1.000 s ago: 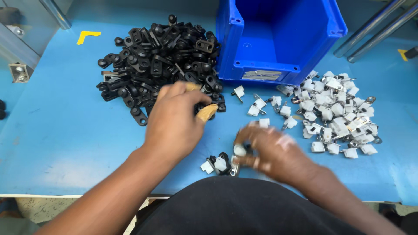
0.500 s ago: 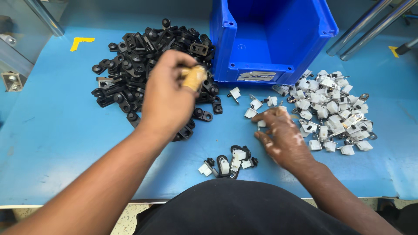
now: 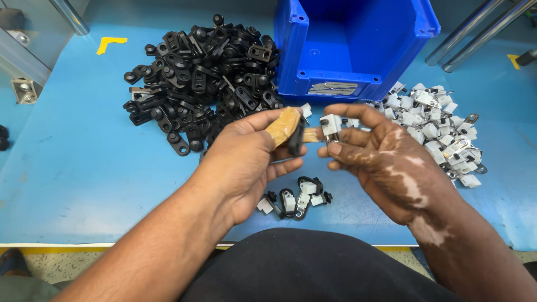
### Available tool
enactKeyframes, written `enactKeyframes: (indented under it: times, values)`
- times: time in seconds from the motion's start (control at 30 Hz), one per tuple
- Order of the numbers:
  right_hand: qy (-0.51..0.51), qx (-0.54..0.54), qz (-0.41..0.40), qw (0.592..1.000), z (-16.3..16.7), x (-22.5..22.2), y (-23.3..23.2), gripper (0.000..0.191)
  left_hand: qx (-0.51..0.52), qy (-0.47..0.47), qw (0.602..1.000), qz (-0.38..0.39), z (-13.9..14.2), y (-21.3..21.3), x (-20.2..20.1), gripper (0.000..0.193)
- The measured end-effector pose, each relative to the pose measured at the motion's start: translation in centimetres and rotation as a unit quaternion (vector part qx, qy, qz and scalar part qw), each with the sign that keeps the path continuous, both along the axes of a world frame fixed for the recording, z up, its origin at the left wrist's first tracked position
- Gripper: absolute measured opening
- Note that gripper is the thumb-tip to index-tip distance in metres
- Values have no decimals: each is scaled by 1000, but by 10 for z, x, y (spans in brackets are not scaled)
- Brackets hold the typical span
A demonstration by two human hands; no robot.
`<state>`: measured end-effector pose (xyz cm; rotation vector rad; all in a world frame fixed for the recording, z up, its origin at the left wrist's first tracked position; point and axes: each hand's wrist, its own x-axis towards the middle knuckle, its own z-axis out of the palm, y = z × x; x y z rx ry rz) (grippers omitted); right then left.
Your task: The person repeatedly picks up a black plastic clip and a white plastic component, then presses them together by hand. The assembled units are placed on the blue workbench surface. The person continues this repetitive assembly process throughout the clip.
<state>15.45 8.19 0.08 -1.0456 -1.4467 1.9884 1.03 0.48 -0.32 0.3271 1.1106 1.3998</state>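
Observation:
My left hand [image 3: 246, 154] pinches a black plastic clip [image 3: 295, 136] between thumb and forefinger; a tan bandage wraps one fingertip. My right hand [image 3: 386, 162] holds a small white-and-metal piece [image 3: 331, 126] right beside it, the two parts nearly touching above the blue table. A big heap of black clips [image 3: 204, 78] lies to the far left. A heap of white pieces [image 3: 442, 131] lies to the right. Below the hands sits a small cluster of joined black-and-white parts [image 3: 293, 198].
An open blue plastic bin [image 3: 352, 42] stands at the back middle. Metal rails [image 3: 475, 33] run at the back right, a metal frame [image 3: 28, 61] at the left. A yellow corner mark [image 3: 110, 43] is on the blue table [image 3: 78, 168]. The table's front edge is near my body.
My left hand came back from the black heap with a clip. My right hand lifted a white piece from the table, and both met in the middle.

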Motion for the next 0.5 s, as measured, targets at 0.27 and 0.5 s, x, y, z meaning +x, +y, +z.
enactKeyframes:
  times: [0.27, 0.5]
  values:
    - [-61, 229, -55, 970, 30, -12, -24, 21, 29, -131, 991, -24, 9, 0, 0, 18]
    - [19, 407, -30, 913, 32, -11, -25, 18, 55, -169, 983, -51, 9, 6, -4, 27]
